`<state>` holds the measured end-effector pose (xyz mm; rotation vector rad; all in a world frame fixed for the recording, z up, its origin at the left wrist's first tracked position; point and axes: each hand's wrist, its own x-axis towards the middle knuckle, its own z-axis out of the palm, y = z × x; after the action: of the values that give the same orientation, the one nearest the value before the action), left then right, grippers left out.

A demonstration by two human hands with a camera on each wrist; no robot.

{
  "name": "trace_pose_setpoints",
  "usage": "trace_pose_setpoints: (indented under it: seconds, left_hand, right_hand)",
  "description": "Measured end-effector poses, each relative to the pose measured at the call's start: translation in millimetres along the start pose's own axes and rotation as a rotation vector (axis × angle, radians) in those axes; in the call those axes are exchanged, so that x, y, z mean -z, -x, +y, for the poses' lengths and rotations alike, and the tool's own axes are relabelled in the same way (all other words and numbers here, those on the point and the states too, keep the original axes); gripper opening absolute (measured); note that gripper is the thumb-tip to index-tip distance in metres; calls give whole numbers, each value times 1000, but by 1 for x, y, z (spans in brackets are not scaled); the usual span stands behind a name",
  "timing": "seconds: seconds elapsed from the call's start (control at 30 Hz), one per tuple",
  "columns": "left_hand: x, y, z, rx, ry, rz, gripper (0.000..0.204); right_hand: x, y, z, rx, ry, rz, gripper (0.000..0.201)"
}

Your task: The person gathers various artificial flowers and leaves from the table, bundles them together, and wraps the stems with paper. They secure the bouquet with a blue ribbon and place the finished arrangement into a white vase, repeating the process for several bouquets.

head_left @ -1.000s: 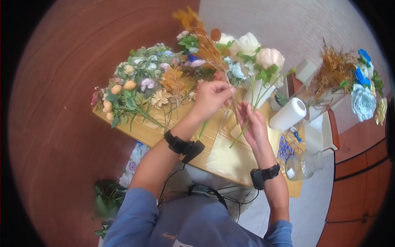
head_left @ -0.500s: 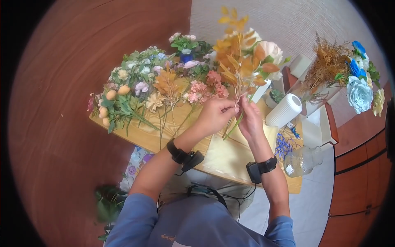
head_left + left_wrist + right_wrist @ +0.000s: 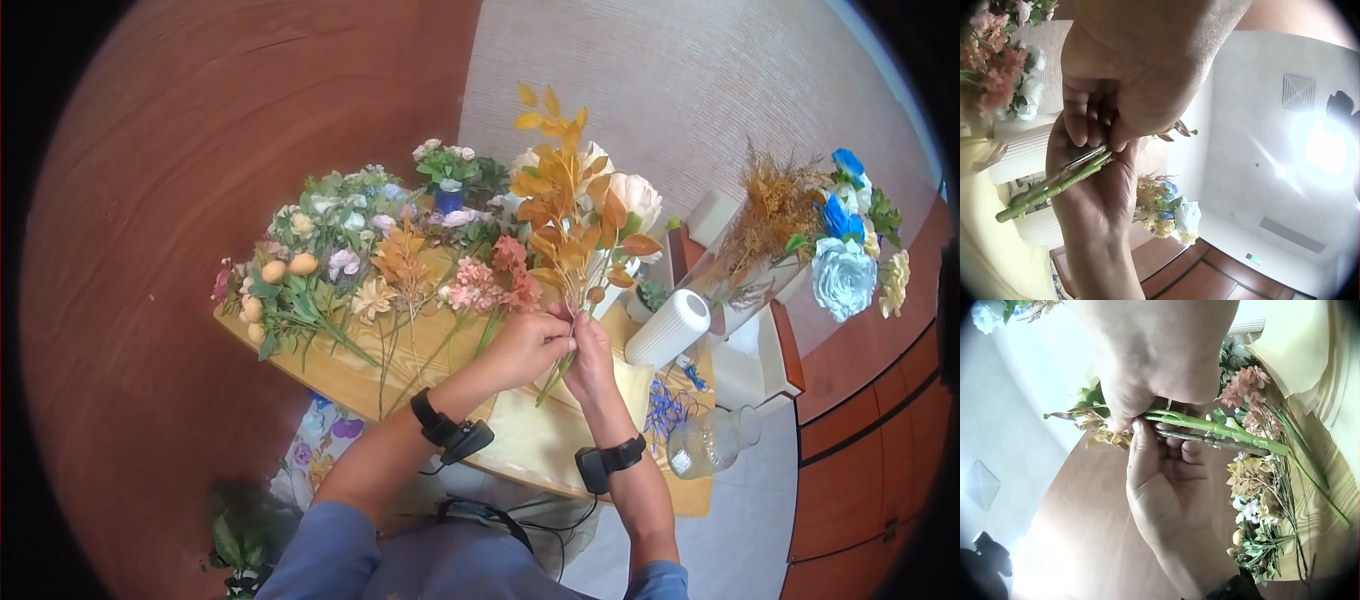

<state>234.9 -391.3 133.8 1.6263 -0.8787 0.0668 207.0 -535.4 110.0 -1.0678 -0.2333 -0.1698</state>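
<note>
Upright above both hands in the head view stands an orange-leaved branch [image 3: 570,215], overlapping large pale flowers [image 3: 635,198]. The left hand [image 3: 524,350] pinches the stems with thumb and fingers. Against it, the right hand [image 3: 592,365] grips the same bunch. Below the hands, in the right wrist view, a thick green stem [image 3: 1229,430] and a thinner brown stem [image 3: 1210,441] lie side by side. The left wrist view shows the green stem's cut end [image 3: 1002,216] protruding past the right palm [image 3: 1100,197].
Loose artificial flowers [image 3: 345,225] cover the table's left side, with pink blossoms [image 3: 475,285] near the left hand. At right are a ribbed white vase [image 3: 670,328], blue strings [image 3: 668,408], a glass jar [image 3: 715,442] and a vase of dried and blue flowers [image 3: 745,265]. Cream sheets [image 3: 530,440] lie below the hands.
The orange branch has swung from leaning left to upright in front of the pale flowers. The hands have come together around the stems, and the head view has shifted.
</note>
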Motion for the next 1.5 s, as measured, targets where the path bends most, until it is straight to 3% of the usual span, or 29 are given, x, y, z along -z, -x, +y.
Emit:
trace_pose_setpoints:
  seconds: [0.07, 0.17, 0.6, 0.67, 0.9, 1.0, 1.1, 1.2, 1.27, 1.33, 1.4, 1.5]
  left_hand:
    - [1, -2, 4, 52, 9, -95, 11]
    - [-1, -1, 2, -19, -20, -74, 10]
    - [-3, 1, -5, 0, 144, 63, 10]
    - [3, 0, -1, 67, 154, 85, 12]
    - [8, -4, -5, 45, -44, 128, 17]
    - [7, -5, -5, 4, -118, 157, 18]
    - [10, -4, -7, -31, 29, 213, 11]
    - [18, -3, -4, -63, 16, 305, 11]
    - [20, -5, -3, -71, 158, 481, 13]
    - [31, -6, -8, -108, 107, 473, 13]
    - [37, -7, -9, 22, 264, 515, 16]
    - [45, -11, -23, 55, 304, 552, 16]
  right_hand:
    - [4, 1, 0, -39, -50, -32, 40]
    - [2, 3, -2, -33, -45, -33, 40]
    - [-3, 20, -8, 35, 116, -67, 36]
    - [6, 27, -4, 6, 439, -45, 36]
    - [9, 29, -1, -19, 625, -35, 28]
    - [4, 27, -4, -2, 552, -30, 27]
    - [4, 24, -4, 8, 457, 13, 25]
    - [2, 22, -10, 9, 410, 42, 24]
    - [4, 21, -11, 28, 416, 52, 24]
    - [5, 20, -13, 48, 422, 60, 24]
    - [1, 21, -18, 72, 427, 63, 24]
    - [-3, 24, -25, 121, 448, 71, 24]
